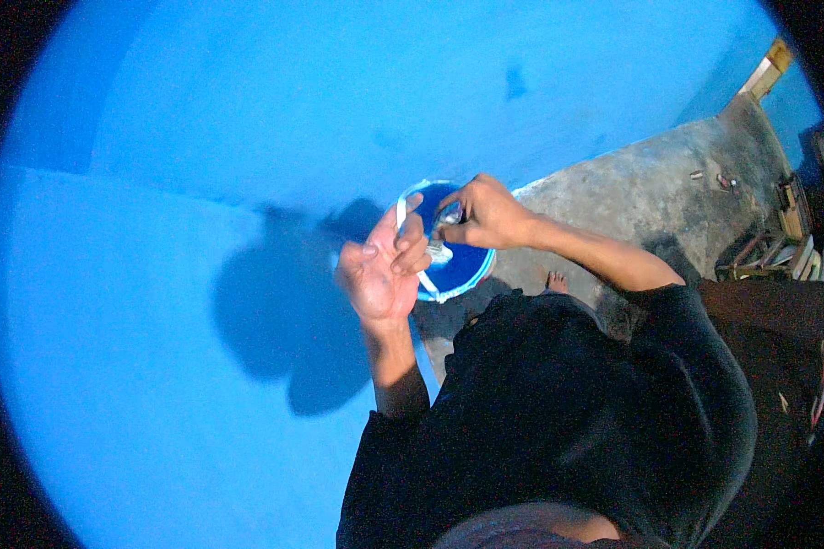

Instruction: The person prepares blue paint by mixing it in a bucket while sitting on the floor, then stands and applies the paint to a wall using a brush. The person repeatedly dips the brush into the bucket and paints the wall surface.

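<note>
A round bucket [491, 266] with a pale rim is in front of me, deep blue inside. My left hand [383, 279] is at its left side, palm turned up, with the fingers curled round the bucket's white handle [401, 214]. Over the bucket's opening, my right hand [494, 212] pinches a small, shiny, greyish thing [449, 214] whose kind I cannot make out. A whitish patch [440, 253] shows just below those fingers, against the blue; whether it belongs to the held thing is unclear.
Blue walls [339, 101] meet in a corner at the left and beyond the bucket. Grey concrete floor [641, 178] stretches to the right, with small scraps [725, 181] on it. A wooden rack-like piece [762, 252] stands at the far right. My bare foot [556, 282] is near the bucket.
</note>
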Available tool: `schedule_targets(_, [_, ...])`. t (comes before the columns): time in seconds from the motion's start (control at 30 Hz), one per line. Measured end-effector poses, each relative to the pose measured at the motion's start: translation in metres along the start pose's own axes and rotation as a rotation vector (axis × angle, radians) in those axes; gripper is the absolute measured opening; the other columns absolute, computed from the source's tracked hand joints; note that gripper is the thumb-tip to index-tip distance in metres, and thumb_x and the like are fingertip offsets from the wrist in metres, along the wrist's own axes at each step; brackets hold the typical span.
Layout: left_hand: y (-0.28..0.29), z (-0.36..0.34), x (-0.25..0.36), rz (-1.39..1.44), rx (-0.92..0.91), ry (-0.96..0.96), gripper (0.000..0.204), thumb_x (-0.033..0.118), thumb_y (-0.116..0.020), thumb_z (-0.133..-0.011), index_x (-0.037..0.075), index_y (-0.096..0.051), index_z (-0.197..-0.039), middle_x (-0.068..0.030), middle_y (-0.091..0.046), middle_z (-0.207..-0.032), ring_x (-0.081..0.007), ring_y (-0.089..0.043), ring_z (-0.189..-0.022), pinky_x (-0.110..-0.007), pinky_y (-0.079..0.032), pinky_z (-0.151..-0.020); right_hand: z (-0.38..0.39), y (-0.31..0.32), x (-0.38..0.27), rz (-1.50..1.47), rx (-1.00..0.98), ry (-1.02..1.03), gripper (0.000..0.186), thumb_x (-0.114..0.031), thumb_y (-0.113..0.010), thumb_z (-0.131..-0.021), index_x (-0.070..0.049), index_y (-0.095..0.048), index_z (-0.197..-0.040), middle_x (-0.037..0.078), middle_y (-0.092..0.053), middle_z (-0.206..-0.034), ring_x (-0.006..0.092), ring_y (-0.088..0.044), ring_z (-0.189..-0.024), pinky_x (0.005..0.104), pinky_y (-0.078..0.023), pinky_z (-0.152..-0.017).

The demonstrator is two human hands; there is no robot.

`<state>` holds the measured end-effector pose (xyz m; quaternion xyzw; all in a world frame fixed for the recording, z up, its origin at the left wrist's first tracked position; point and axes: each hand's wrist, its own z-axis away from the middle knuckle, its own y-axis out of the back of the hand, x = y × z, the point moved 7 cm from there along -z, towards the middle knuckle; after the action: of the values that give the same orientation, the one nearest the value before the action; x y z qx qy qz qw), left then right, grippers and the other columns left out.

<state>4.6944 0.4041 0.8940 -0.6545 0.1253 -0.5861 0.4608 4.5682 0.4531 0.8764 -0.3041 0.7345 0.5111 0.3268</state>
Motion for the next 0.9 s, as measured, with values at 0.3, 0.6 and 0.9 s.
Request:
schedule_targets(0.3, [0.007,0.005,0.017,0.15,0.002,0.068,0.094,0.053,-0.055,-0.072,-0.007,-0.029,-0.14,-0.0136,-0.058,-0.111,-0.0118,-0.039,-0.056,-0.025,-0.034,-0.05,-0.009,0.013,-0.029,0.342,0.15,0.364,0.02,-0.025,-0.07,-0.071,-0.008,-0.068,-0.081,0.017,-0.061,-0.067,0.0362,-0.06,-0.066,0.0462,-0.049,-0.057])
schedule_targets(0.6, [0.004,-0.009,0.025,0.055,0.024,0.087,0.076,0.041,-0.048,-0.067,-0.009,-0.046,-0.125,-0.0012,-0.04,-0.074,-0.0093,-0.031,-0.051,-0.024,-0.027,-0.048,-0.017,-0.002,-0.015,-0.067,-0.018,0.034,0.023,-0.025,-0.071,-0.072,-0.004,-0.061,-0.069,0.019,-0.054,-0.055,0.0371,-0.056,-0.057,0.0448,-0.042,-0.054])
schedule_targets(0.9, [-0.02,0.002,0.027,-0.04,0.065,0.036,0.07,0.041,-0.043,-0.075,-0.007,-0.048,-0.125,0.0009,-0.037,-0.073,-0.006,-0.028,-0.05,-0.022,-0.023,-0.049,-0.006,0.009,-0.026,0.236,0.103,0.215,0.025,-0.023,-0.073,-0.071,-0.007,-0.07,-0.091,0.018,-0.064,-0.077,0.0342,-0.063,-0.071,0.0443,-0.05,-0.065])
